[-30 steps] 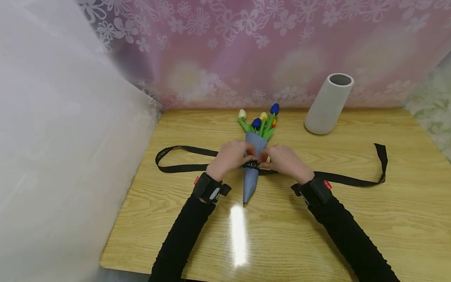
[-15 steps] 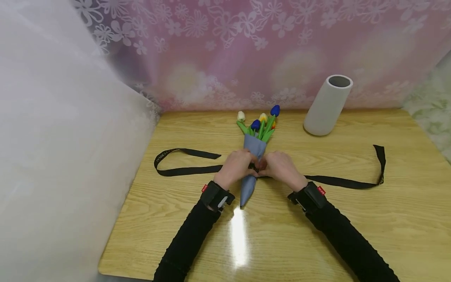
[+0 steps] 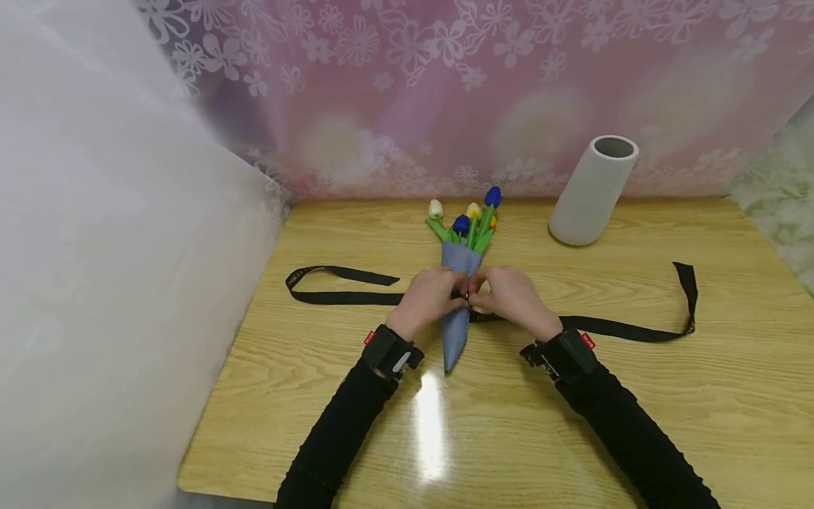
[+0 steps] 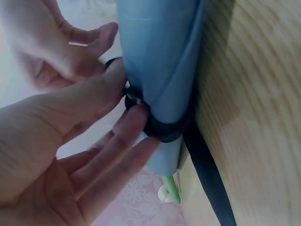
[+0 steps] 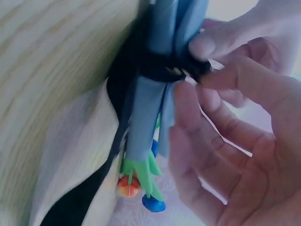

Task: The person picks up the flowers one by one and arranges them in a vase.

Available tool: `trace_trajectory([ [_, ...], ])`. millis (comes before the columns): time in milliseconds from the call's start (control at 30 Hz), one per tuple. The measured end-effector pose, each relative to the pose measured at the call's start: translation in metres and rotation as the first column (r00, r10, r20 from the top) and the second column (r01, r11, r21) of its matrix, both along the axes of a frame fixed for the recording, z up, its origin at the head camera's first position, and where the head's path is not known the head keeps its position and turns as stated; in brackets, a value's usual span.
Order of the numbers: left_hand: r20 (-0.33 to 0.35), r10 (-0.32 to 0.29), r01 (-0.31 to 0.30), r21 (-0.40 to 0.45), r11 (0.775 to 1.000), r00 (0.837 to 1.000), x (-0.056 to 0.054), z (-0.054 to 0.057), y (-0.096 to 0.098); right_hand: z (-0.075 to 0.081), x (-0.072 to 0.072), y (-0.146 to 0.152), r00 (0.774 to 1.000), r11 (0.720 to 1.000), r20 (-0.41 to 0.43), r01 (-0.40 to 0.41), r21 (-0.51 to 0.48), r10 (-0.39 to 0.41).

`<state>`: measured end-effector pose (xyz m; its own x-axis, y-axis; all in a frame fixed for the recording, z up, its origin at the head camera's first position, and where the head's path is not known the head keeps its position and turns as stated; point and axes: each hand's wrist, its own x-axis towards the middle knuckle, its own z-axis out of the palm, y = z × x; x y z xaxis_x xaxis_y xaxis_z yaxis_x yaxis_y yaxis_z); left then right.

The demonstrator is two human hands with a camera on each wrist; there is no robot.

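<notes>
A blue-grey paper cone lies on the table, wrapped round several artificial tulips in white, yellow, blue and orange. A black ribbon with lettering circles its middle, and its two long tails spread left and right. My left hand pinches the ribbon at the front of the cone between thumb and fingers. From the other side, my right hand pinches the same gathered part of the ribbon. In the head view the fingers hide most of the band round the cone.
A white vase with a slanted shape stands at the back right of the wooden table. Behind the table hangs a pink flowered curtain. White sheeting borders the left side.
Both hands have closed in over the band, covering lettering visible one second ago. The cone's tip swung slightly left, then back right. The left ribbon tail shifted a little.
</notes>
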<state>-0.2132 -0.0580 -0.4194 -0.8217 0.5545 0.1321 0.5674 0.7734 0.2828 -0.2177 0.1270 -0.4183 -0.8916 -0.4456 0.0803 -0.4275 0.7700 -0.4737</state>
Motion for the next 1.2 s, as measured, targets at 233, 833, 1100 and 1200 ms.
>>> trace_trajectory([
  [233, 0.048, 0.003, -0.008, 0.105, 0.994, 0.999, -0.004, 0.002, 0.000, 0.006, -0.003, 0.000, 0.984, 0.995, 0.172, -0.023, -0.101, 0.041],
  [833, 0.133, 0.111, -0.112, 0.001, 0.994, 0.985, -0.007, 0.017, -0.029, 0.026, -0.012, 0.042, 0.973, 0.989, 0.192, -0.140, 0.048, 0.128],
  [1100, -0.032, -0.065, 0.070, 0.191, 0.979, 0.997, -0.009, 0.016, -0.011, 0.023, -0.009, 0.028, 0.975, 0.983, 0.130, -0.174, -0.060, 0.180],
  [1200, -0.130, 0.008, 0.013, 0.162, 0.987, 0.992, -0.010, 0.017, -0.017, 0.027, -0.010, 0.033, 0.976, 0.986, 0.147, -0.152, -0.067, 0.160],
])
